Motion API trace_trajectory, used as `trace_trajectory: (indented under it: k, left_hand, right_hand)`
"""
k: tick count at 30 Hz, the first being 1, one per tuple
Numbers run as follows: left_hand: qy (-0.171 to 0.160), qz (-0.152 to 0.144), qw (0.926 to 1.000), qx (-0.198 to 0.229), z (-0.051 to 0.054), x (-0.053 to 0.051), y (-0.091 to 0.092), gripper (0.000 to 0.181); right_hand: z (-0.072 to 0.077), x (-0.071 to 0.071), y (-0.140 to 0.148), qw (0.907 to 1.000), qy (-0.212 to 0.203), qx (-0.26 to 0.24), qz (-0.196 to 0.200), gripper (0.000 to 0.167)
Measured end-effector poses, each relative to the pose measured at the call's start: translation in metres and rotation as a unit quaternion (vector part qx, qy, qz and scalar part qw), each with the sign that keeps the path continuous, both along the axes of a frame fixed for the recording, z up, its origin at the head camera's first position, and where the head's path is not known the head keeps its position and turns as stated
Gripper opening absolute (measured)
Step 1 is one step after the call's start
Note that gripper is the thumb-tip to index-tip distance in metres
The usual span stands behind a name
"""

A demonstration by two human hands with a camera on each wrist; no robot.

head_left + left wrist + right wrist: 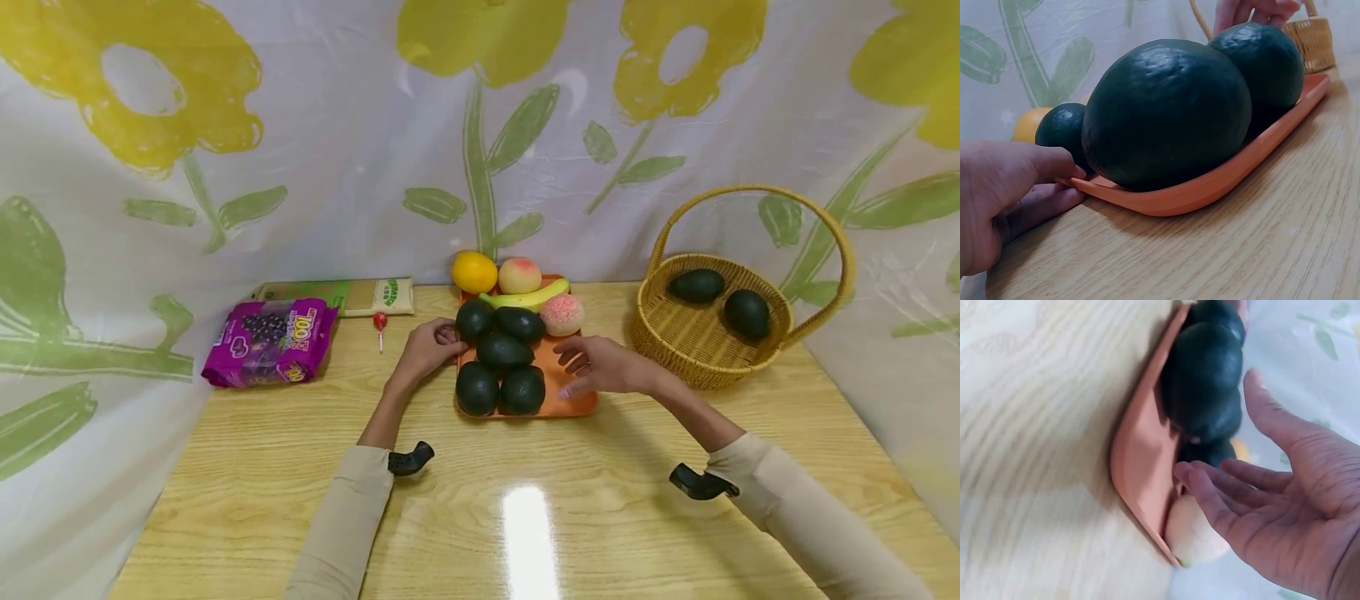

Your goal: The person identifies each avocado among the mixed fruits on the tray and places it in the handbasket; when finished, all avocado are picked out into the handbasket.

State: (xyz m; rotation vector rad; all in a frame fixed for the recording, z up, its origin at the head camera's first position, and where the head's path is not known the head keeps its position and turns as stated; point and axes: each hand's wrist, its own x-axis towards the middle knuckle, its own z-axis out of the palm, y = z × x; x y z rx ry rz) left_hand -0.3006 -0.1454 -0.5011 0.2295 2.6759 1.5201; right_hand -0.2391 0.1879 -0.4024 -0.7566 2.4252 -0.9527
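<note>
In the head view an orange tray (551,379) holds several dark green avocados (504,352), a banana (534,297) and a pink peach (562,314). A lemon (474,272) and another peach (520,275) lie at its far end. My left hand (427,350) pinches the tray's left rim between thumb and fingers, as the left wrist view shows with the tray edge (1166,204). Over the tray's right side hovers my right hand (611,367), its fingers loosely bent and thumb apart. Nothing is in that hand (1291,500) in the right wrist view.
A wicker basket (648,333) with a tall handle stands at the right, two avocados (747,314) inside. To the left lie a purple grape-printed bag (270,342), a brown packet (375,296) and a red lollipop (380,320). A flowered curtain (337,167) hangs behind the table.
</note>
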Motion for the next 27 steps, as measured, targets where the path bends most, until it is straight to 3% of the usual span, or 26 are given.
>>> trace_trajectory:
  k: [9, 14, 21, 27]
  left_hand:
    - [0.003, 0.003, 1.0, -0.008, -0.002, 0.0, -0.001, 0.048]
    - [0.004, 0.003, 1.0, -0.003, -0.002, 0.0, 0.0, 0.048]
    - [0.01, 0.0, 0.9999, -0.006, -0.002, -0.001, 0.001, 0.049]
    - [0.007, -0.001, 0.9999, -0.01, -0.001, 0.0, 0.0, 0.049]
  right_hand:
    - [-0.022, -0.004, -0.019, 0.9992, -0.031, -0.011, 0.024, 0.072]
    - [-0.027, -0.004, -0.021, 0.9992, -0.035, -0.014, 0.015, 0.057]
    - [-0.031, 0.001, -0.019, 0.9964, -0.05, -0.032, -0.06, 0.046]
    - [-0.039, 0.002, -0.021, 0.9819, -0.131, -0.076, -0.113, 0.061]
